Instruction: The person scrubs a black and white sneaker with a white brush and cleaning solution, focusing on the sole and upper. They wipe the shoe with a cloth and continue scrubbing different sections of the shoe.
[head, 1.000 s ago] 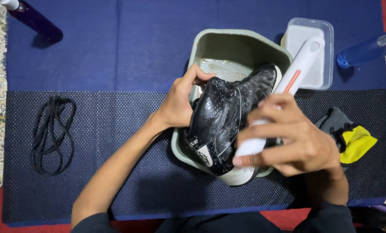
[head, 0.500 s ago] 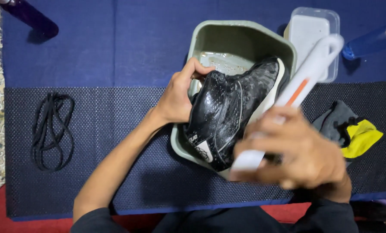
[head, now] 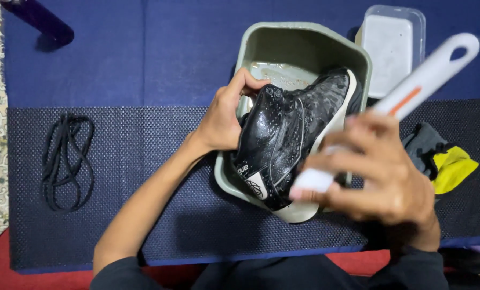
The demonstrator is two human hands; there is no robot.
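So the black sneaker (head: 293, 145) is sitting wet and soapy, tilted across the grey-green plastic basin (head: 304, 40), its white sole hanging over the near rim. Left hand (head: 224, 121) has its fingers curled around the heel/collar side, pinning the shoe. Right hand (head: 379, 182) is wrapped tight around the white brush (head: 412, 96), handle pointing up and right, a bit blurred.

What could go wrong, I reckon: the shoe looks slick, so a hard scrub might slip it out of that left grip, or tip the basin since the weight's on the near edge.

Room-wise, the clear lidded container (head: 393, 48) is just beside the basin's far right corner, and the yellow-and-grey cloth (head: 449, 166) lies close by the right hand. Left side's roomier; the black laces (head: 68, 161) are well apart.
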